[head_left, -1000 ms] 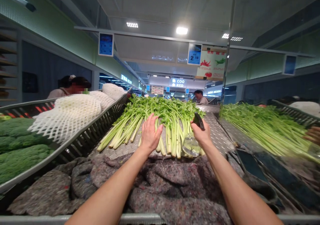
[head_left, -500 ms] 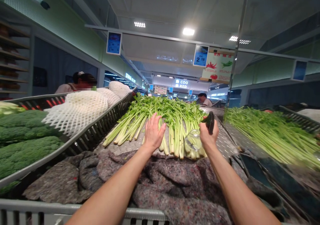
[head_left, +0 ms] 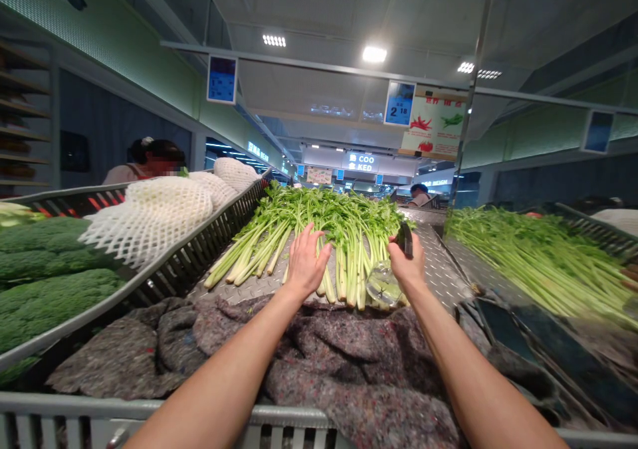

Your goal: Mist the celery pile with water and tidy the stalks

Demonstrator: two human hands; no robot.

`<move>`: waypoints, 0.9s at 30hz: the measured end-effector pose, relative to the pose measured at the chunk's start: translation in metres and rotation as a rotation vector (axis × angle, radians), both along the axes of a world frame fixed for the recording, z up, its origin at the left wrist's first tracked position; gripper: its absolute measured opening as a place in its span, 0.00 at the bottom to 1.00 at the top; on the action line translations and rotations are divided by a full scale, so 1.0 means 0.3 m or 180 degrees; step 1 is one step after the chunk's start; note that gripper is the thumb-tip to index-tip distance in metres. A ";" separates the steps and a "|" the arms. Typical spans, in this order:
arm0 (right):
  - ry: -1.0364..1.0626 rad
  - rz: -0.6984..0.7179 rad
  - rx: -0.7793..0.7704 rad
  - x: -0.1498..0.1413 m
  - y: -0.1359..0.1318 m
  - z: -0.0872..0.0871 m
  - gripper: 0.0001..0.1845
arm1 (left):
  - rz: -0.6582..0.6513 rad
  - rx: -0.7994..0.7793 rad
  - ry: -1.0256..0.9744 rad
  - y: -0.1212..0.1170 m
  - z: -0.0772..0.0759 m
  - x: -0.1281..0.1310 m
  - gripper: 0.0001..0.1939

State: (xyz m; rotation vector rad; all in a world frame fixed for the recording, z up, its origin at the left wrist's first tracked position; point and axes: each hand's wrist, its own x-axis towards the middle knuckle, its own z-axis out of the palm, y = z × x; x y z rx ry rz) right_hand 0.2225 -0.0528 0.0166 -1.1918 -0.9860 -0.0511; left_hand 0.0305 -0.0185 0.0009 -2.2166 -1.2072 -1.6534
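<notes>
In the middle of the scene, long pale-green leafy celery stalks point(head_left: 351, 273) lie on a grey, raised-pattern metal display surface point(head_left: 433, 253), their leaves toward the far side and cut ends near. Over them on the left, the bare left hand point(head_left: 308, 261) is open with its fingers loosely spread, though contact cannot be told, while on the right the bare right hand point(head_left: 409, 262) is wrapped around the top of a clear, round-bodied, black-headed spray bottle point(head_left: 383, 285). A crumpled grey-brown felt cloth point(head_left: 349, 362) lies on the near side, and bumpy dark-green broccoli heads point(head_left: 54, 306) sit at left.
</notes>
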 end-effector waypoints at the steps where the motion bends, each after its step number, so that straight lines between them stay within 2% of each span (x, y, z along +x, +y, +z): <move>1: -0.0003 -0.0054 0.0064 0.001 0.001 0.000 0.18 | 0.0005 0.0004 0.0004 -0.001 0.000 0.000 0.19; 4: -0.0011 -0.0141 0.0234 0.006 0.002 0.002 0.17 | 0.0026 0.0035 0.0004 -0.002 0.001 0.000 0.19; 10: 0.0098 -0.0084 0.0191 0.011 0.001 0.013 0.15 | 0.0043 0.0063 0.0004 0.003 -0.001 0.001 0.19; 16: -0.0014 -0.0264 0.0386 0.020 0.018 -0.001 0.15 | 0.0058 0.0073 0.0000 0.005 -0.003 0.000 0.19; 21: -0.0101 -0.0170 0.0183 0.018 0.011 -0.004 0.15 | 0.0071 0.0034 0.0001 0.009 -0.002 0.000 0.19; 27: -0.0064 0.0155 -0.0030 0.000 -0.010 0.002 0.16 | 0.0079 0.0038 0.0034 0.007 -0.001 0.001 0.19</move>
